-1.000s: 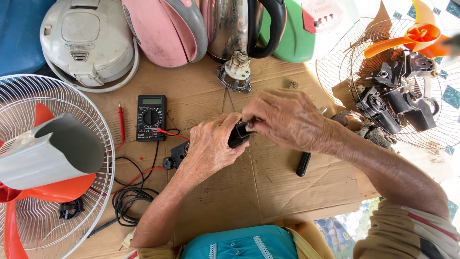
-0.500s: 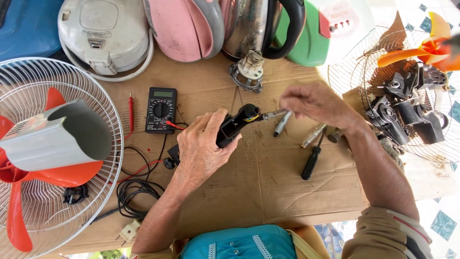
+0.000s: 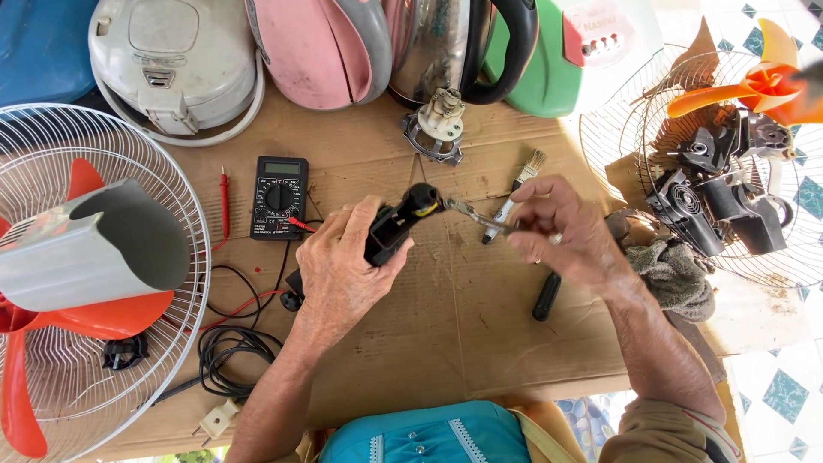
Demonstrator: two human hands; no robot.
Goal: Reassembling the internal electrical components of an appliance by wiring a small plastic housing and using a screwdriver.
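Two hands work: left hand grips black part, right hand pliers.

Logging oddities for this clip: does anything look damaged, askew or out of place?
Yes. The fan at left lies flat with a grey housing on its grille. At right, a fan guard holds loose black motor parts. Dismantled appliances, not spills.
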